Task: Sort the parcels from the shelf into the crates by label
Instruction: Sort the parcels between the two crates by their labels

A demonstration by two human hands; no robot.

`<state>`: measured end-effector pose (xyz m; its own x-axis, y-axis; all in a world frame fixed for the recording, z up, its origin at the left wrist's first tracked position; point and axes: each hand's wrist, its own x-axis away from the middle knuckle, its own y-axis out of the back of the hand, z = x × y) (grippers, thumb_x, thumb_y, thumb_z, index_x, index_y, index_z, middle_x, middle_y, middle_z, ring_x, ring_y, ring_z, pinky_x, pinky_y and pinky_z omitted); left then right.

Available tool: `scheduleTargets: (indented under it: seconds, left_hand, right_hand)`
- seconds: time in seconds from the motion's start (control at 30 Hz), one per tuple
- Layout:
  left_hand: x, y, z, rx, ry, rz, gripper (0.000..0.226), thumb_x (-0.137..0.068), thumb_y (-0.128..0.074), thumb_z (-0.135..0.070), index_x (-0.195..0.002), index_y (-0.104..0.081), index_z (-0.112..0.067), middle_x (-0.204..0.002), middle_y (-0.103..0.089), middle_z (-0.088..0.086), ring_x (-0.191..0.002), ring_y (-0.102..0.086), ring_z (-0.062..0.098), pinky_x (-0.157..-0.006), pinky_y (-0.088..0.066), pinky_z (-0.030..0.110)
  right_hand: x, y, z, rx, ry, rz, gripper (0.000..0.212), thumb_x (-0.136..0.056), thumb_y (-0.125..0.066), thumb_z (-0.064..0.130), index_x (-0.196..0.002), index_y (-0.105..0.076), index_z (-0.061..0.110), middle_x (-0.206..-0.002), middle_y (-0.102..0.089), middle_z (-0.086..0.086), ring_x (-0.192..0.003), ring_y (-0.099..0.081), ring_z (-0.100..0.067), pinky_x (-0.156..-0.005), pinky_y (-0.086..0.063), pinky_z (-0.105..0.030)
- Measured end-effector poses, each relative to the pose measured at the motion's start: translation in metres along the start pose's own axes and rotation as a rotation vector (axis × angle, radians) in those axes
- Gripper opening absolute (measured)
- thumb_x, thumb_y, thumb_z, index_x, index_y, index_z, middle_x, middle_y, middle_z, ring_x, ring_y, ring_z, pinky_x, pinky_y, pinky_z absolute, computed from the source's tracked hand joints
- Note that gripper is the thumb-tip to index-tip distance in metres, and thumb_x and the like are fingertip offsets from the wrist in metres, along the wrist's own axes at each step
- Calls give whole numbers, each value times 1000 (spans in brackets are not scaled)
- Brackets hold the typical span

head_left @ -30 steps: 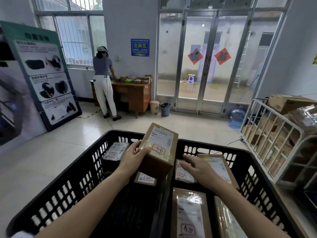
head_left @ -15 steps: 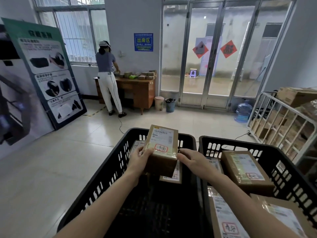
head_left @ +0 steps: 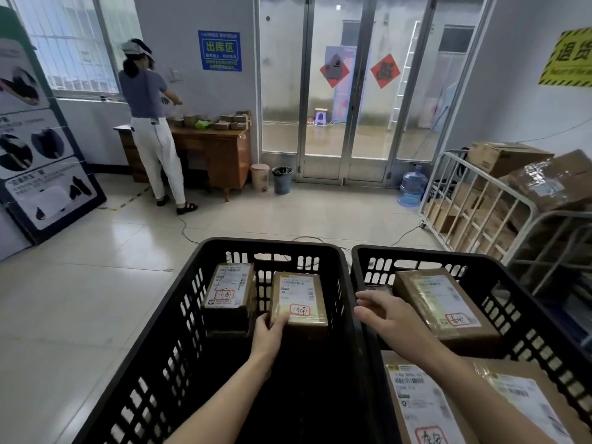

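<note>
Gripping a parcel [head_left: 299, 302] beside its neighbour [head_left: 228, 291] in the left crate [head_left: 272, 244], left hand [head_left: 269, 334]; right hand [head_left: 384, 315] relaxed over right crate [head_left: 416, 253].

Left hand [head_left: 268, 331] grips a parcel [head_left: 299, 302] inside the left crate [head_left: 179, 315]; right hand [head_left: 384, 315] hovers.

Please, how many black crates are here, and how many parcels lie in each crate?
Black crates: 2 (left crate, right crate).
Parcels in left crate: 2 (rear parcel, gripped parcel in left hand).
Parcels in right crate: 3 plainly seen (far parcel, near parcel, corner parcel); dark item behind right hand unclear.
Total: 7 things.
</note>
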<state>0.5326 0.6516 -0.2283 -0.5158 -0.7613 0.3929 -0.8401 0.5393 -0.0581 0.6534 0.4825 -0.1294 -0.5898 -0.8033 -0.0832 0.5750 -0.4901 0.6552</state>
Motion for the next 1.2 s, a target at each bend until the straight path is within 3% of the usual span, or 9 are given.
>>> scheduleTargets:
  seconds: [0.17, 0.3, 0.47, 0.53, 0.6, 0.67, 0.77, 0.87, 1.2]
  left_hand:
    - [-27, -8, 6, -1, 19, -10, 57, -92, -55, -27, -139, -33, -5, -123, -52, 14, -110, -53, 26, -97, -46, 41]
    - [-38, -13, 11, -9, 16, -9, 51, -94, -51, -24, -137, -34, -4, -124, -52, 17, -104, -51, 23, -88, -44, 34]
    - [-41, -19, 15, -158, -20, 11, 52, -95, -49, -30, -138, -34, -5, -133, -50, 14, -116, -51, 23, -85, -39, 27]
    - [-44, -16, 15, -379, -127, 9, 59, -92, -53, -37, -139, -32, -7, -137, -48, 10, -123, -47, 22, -89, -40, 27]
    - [-46, -10, 12, -776, -339, -35, 73, -85, -59, -46, -142, -28, -11, -142, -41, 5, -131, -40, 19, -100, -39, 31]
    - [-47, -4, 7, -1176, -569, -34, 84, -81, -61, -51, -146, -21, -14, -150, -29, 2, -139, -26, 17, -112, -28, 32]
    - [-48, -1, 0, -1487, -679, 73, 78, -87, -58, -36, -148, -14, -14, -156, -16, 2, -145, -11, 17, -117, -15, 30]
    - [-51, -3, -5, -1549, -703, 109, 72, -90, -56, -22, -148, -16, -12, -156, -17, 4, -145, -11, 17, -116, -21, 30]
    - [-45, -5, -5, -1572, -662, 96, 61, -95, -44, -10, -148, -14, -5, -157, -14, 10, -146, -8, 21, -114, -27, 32]
  right_hand:
    - [-4, 1, -6, -30, 8, -27, 33, -90, -57, 21, -123, -57, 16, -109, -63, 7, -99, -56, 5, -77, -43, 0]
    - [-8, -5, -6, -61, 16, -29, 32, -89, -58, 19, -122, -58, 16, -110, -64, 6, -101, -58, 2, -80, -44, -2]
    - [-9, -8, -8, -92, 12, -20, 31, -89, -59, 18, -119, -59, 17, -108, -64, 8, -100, -58, 3, -80, -45, -4]
    - [-9, -8, -10, -90, 12, -18, 31, -89, -59, 18, -119, -59, 17, -108, -64, 8, -100, -59, 2, -81, -46, -5]
    - [-9, -7, -12, -95, 13, -20, 30, -88, -60, 18, -119, -60, 17, -107, -65, 9, -99, -59, 3, -80, -46, -4]
    - [-8, -6, -13, -102, 14, -24, 30, -88, -60, 19, -118, -60, 17, -106, -65, 9, -98, -60, 2, -79, -46, -5]
    - [-6, -6, -14, -105, 18, -29, 29, -88, -60, 19, -118, -60, 18, -106, -65, 9, -99, -61, 1, -81, -48, -9]
    - [-5, -6, -18, -112, 15, -37, 29, -88, -61, 19, -117, -62, 17, -105, -66, 8, -98, -61, 1, -84, -49, -11]
    - [-3, -5, -20, -111, 12, -38, 27, -89, -59, 19, -115, -61, 17, -103, -66, 7, -98, -62, -2, -91, -51, -20]
